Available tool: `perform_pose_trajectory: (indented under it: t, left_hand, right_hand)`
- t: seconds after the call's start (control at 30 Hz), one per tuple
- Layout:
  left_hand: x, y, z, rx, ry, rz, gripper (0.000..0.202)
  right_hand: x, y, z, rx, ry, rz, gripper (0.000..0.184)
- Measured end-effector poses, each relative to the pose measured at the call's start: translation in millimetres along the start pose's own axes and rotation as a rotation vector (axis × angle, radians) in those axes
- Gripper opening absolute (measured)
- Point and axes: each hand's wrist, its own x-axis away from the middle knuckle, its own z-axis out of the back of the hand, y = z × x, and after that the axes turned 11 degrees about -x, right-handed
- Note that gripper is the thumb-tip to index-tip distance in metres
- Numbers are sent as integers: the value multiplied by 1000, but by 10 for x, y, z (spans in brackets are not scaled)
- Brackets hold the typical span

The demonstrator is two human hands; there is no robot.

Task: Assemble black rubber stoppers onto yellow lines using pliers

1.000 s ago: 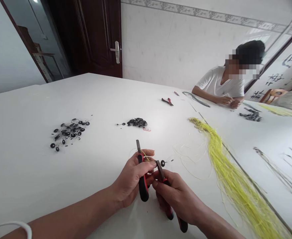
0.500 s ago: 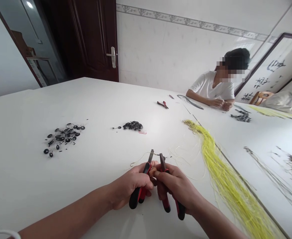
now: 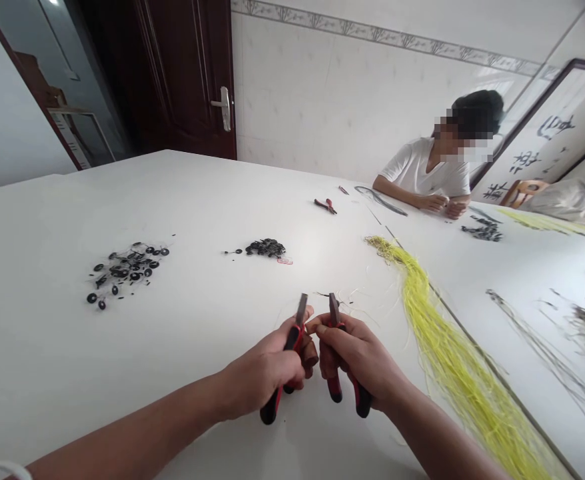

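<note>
My left hand (image 3: 267, 363) is closed round a pair of red-and-black pliers (image 3: 287, 360), jaws pointing away from me. My right hand (image 3: 357, 353) grips a second pair of red-and-black pliers (image 3: 340, 357) the same way. The two hands touch at the thumbs above the white table (image 3: 47, 373). Thin pale strands (image 3: 357, 297) lie on the table just beyond the jaws. Whether a strand is held between the jaws I cannot make out.
A long bundle of yellow strands (image 3: 452, 360) runs along the right. Two heaps of small black parts (image 3: 125, 267) (image 3: 267, 248) lie left and centre. A spare pair of pliers (image 3: 325, 205) lies farther off. A person in a white shirt (image 3: 435, 173) works at the far corner beside a mirror.
Both pairs of pliers have swung from crossed and tilted to side by side, pointing away. The small black ring near the jaws is no longer seen there.
</note>
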Motion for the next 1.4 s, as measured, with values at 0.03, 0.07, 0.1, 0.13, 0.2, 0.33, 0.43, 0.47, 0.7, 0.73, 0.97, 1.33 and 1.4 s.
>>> perform_pose_trajectory:
  t: [0.03,0.07,0.1,0.13,0.2,0.33,0.43,0.47,0.7,0.73,0.97,1.33,1.4]
  left_hand:
    - [19,8,-5,-35,-4,-5,49]
    - [40,17,-12,-80,-3,-11,44]
    - [61,26,-21,-133,-1,-14,38]
    - [79,34,-31,-189,5,-14,34]
    - [104,46,-45,-284,19,-9,26]
    - [112,62,-50,-436,7,-11,15]
    - [118,117,-52,-552,55,-44,20]
    - [125,144,-56,-581,81,-58,21]
    - [125,102,-84,-456,210,-39,33]
    - [112,63,-85,-432,216,-34,36]
    - [37,-33,-104,-358,238,-104,32]
    - [-42,-102,-69,-183,530,-315,18]
    - [-38,-69,-75,-97,520,-365,19]
  right_hand:
    - [1,3,-2,22,7,1,14]
    - [2,6,-6,40,12,3,14]
    - [4,7,-10,54,18,6,14]
    - [7,7,-14,61,26,10,15]
    - [8,2,-19,68,44,17,17]
    - [-6,-12,-15,57,61,35,16]
    - [-14,-14,-22,30,73,46,14]
    - [-12,-12,-27,36,71,46,13]
    - [28,4,-61,146,36,59,19]
    - [25,8,-61,153,37,57,19]
    - [-2,58,-60,178,61,31,19]
    - [66,2,-57,198,27,-4,16]
    - [87,8,-77,191,-9,-13,16]
